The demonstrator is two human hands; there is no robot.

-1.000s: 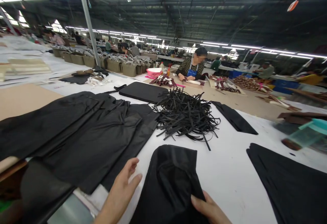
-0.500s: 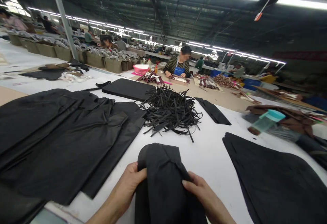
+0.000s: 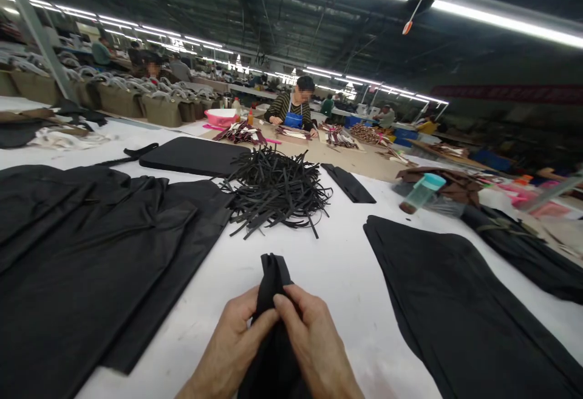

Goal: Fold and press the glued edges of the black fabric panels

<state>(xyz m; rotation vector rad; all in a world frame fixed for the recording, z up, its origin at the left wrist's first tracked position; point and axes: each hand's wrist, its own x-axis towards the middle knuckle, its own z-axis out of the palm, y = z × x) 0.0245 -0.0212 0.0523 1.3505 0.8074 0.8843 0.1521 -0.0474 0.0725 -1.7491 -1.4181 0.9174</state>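
Between my hands is a black fabric piece (image 3: 273,356), its top pinched into a narrow fold that stands up. My left hand (image 3: 230,341) grips its left side, thumb pressed inward. From the other side my right hand (image 3: 314,338) pinches the same fold, and the two thumbs nearly meet. Beyond the fold lies a heap of thin black strips (image 3: 280,189). Large black panels (image 3: 113,253) spread out to the left, and a stack of black cut pieces (image 3: 460,302) rests on the right.
A black slab (image 3: 191,156) and a small folded black piece (image 3: 348,183) flank the heap on the white table (image 3: 346,283). A teal-lidded bottle (image 3: 421,192) lies tilted at the right. Across the table a co-worker (image 3: 294,107) handles strips, near a pink basin (image 3: 221,118).
The black fabric piece was wide and loosely folded; now its top is squeezed narrow. My hands have come together around it. The view has swung to the right.
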